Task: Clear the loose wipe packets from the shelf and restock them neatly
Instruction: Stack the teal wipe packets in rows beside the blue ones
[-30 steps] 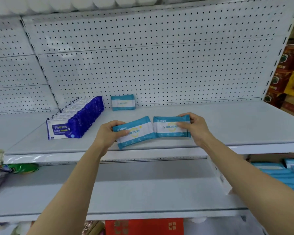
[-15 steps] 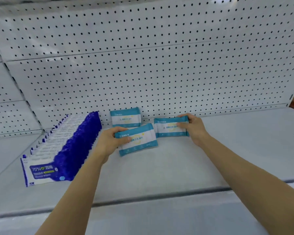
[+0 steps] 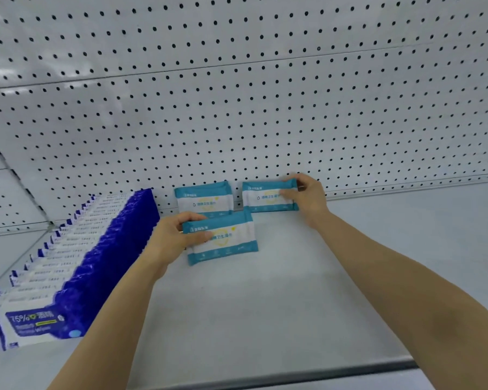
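The left hand [image 3: 171,237] grips a teal wipe packet [image 3: 223,238] by its left end, just in front of a third teal packet [image 3: 204,199] standing against the shelf's [image 3: 307,299] pegboard back [image 3: 237,108]. The right hand [image 3: 304,196] holds another teal packet [image 3: 268,196] upright at the back edge. A row of blue wipe packs [image 3: 68,266] fills the left side

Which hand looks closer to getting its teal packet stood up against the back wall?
The right hand, I'd judge. Its packet is already at the pegboard, level with the standing packet. The left hand holds its packet further forward, tilted, in front of that one.
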A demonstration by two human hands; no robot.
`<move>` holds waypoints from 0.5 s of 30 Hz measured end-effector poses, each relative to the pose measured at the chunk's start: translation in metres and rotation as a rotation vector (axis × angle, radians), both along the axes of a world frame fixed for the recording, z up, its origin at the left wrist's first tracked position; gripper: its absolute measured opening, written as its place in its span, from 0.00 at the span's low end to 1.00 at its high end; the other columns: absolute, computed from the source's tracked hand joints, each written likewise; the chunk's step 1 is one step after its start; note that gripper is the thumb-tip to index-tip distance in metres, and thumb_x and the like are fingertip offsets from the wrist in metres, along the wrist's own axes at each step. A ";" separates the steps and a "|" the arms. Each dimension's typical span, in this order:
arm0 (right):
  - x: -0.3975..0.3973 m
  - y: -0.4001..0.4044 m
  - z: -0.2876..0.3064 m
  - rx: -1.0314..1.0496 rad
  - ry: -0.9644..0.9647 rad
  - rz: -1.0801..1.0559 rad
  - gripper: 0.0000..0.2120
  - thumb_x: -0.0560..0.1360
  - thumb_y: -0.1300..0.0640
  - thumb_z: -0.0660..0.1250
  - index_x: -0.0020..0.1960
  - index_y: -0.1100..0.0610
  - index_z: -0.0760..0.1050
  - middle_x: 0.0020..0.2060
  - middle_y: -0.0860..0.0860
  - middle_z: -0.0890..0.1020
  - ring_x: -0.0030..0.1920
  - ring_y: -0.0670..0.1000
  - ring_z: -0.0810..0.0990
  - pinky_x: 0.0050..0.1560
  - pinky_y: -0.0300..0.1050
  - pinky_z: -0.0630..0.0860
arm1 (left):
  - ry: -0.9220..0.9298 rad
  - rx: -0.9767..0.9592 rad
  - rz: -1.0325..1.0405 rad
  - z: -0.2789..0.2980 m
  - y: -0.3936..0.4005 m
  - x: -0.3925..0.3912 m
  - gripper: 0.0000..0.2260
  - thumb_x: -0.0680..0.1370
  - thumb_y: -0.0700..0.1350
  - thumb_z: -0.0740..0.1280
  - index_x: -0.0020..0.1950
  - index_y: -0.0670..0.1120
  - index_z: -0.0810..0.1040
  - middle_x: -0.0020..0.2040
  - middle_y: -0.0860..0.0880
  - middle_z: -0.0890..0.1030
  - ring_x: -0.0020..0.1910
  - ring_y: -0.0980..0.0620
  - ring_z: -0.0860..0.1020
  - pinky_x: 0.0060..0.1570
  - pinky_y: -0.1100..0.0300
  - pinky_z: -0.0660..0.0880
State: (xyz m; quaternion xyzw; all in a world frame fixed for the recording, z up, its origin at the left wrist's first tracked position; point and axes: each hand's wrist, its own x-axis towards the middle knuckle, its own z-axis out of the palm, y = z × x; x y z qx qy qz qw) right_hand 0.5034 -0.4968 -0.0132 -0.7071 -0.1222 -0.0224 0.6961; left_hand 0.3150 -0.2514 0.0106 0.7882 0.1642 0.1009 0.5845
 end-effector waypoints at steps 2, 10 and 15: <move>0.004 0.002 -0.001 -0.032 -0.035 -0.015 0.13 0.69 0.70 0.73 0.48 0.55 0.80 0.45 0.50 0.83 0.46 0.51 0.82 0.45 0.45 0.82 | 0.007 0.002 0.016 0.000 0.001 0.005 0.13 0.69 0.39 0.77 0.51 0.49 0.82 0.55 0.52 0.80 0.53 0.49 0.81 0.45 0.53 0.83; 0.015 0.007 -0.001 -0.305 -0.203 -0.161 0.18 0.67 0.61 0.77 0.52 0.55 0.72 0.40 0.46 0.79 0.39 0.48 0.77 0.44 0.48 0.78 | -0.009 0.016 0.000 0.004 -0.017 0.022 0.13 0.70 0.39 0.77 0.50 0.51 0.82 0.56 0.53 0.78 0.54 0.48 0.79 0.42 0.57 0.83; 0.020 0.005 -0.007 -0.380 -0.257 -0.252 0.19 0.67 0.56 0.77 0.50 0.51 0.70 0.42 0.46 0.77 0.41 0.48 0.77 0.45 0.49 0.78 | 0.004 0.037 -0.024 0.001 -0.035 0.038 0.12 0.70 0.39 0.77 0.50 0.51 0.81 0.54 0.54 0.79 0.52 0.51 0.79 0.41 0.59 0.82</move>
